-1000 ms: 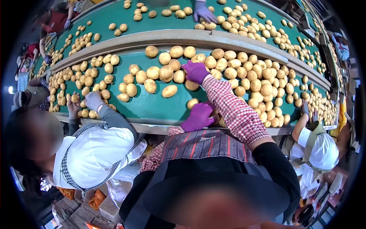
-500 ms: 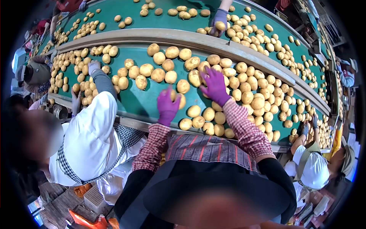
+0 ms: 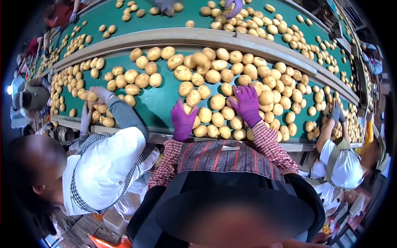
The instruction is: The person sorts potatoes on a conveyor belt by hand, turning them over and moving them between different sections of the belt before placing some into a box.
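Observation:
Many yellow potatoes [image 3: 218, 101] lie on a green conveyor belt [image 3: 157, 103] in front of me. My left hand [image 3: 183, 120], in a purple glove, is at the belt's near edge with its fingers curled around one potato [image 3: 188, 108]. My right hand [image 3: 247, 103], also in a purple glove, lies spread on top of a cluster of potatoes further right, its fingers apart and touching a potato [image 3: 232, 101]. Red-checked sleeves cover both my arms.
A person in white with a checked apron stands at my left, a gloved hand [image 3: 99, 94] on potatoes. Another person in a white cap [image 3: 343, 167] works at the right. A grey rail [image 3: 198, 37] separates a second potato belt [image 3: 124, 18], where other gloved hands [image 3: 233, 5] reach in.
My right hand has drawn back from the belt's middle toward the near edge. My left hand shifted left and now rests around a potato. The potatoes have drifted along the belt.

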Demonstrator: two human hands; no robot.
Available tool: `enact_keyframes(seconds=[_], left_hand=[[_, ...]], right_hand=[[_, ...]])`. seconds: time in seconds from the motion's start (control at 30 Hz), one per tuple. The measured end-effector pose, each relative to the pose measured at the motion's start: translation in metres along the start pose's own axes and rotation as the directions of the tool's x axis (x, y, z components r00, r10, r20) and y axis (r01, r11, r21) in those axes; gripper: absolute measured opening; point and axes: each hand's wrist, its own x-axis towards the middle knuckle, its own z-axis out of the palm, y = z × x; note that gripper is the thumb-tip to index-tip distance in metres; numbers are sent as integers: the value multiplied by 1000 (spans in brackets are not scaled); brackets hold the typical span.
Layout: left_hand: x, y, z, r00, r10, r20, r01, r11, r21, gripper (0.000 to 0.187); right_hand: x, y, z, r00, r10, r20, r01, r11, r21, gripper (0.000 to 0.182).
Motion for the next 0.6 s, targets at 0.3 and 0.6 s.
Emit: enact_keyframes(seconds=[0.3,0.6], left_hand=[[-18,50,19,910,-54,410,248,865,-437,39],[-74,175,121,649,94,755,290,887,-360,49]], right_hand=[[-62,34,-14,997,63,33,-60,994,-93,58],[-98,115,-41,996,84,-33,-89,977,-194,46]])
